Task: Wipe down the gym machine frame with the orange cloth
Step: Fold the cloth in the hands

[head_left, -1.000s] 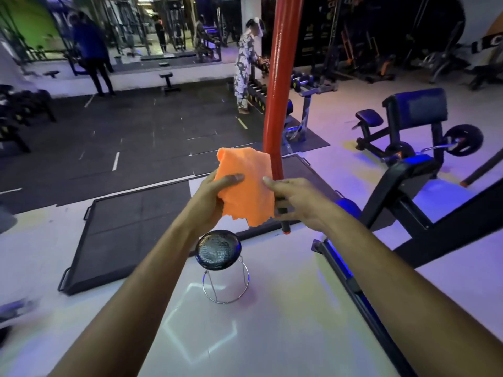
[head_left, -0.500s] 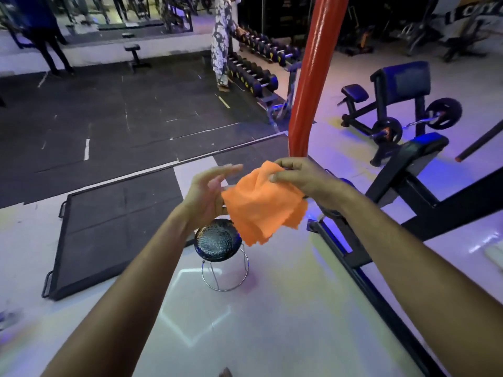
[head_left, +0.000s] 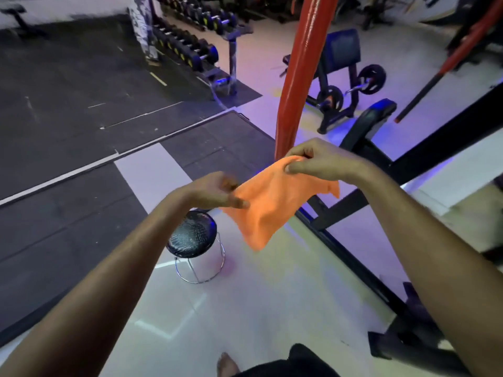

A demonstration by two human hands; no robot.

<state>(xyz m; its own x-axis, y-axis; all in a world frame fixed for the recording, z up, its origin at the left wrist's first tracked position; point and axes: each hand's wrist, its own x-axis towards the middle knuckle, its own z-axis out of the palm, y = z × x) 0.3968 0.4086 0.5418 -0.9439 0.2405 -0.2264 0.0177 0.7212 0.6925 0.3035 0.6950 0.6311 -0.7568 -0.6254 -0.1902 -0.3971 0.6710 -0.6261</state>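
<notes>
The right hand (head_left: 318, 161) pinches the top of the cloth (head_left: 272, 202), in the air near the red pole (head_left: 302, 69). The left hand (head_left: 215, 193) pinches its side. Fold it flat, then rub the pole.

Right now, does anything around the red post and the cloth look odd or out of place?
Nothing stands out. Both hands hold the orange cloth in front of the red post: right hand pinching its top edge, left hand gripping its side. The cloth hangs off the post. The black stool stands upright.
</notes>
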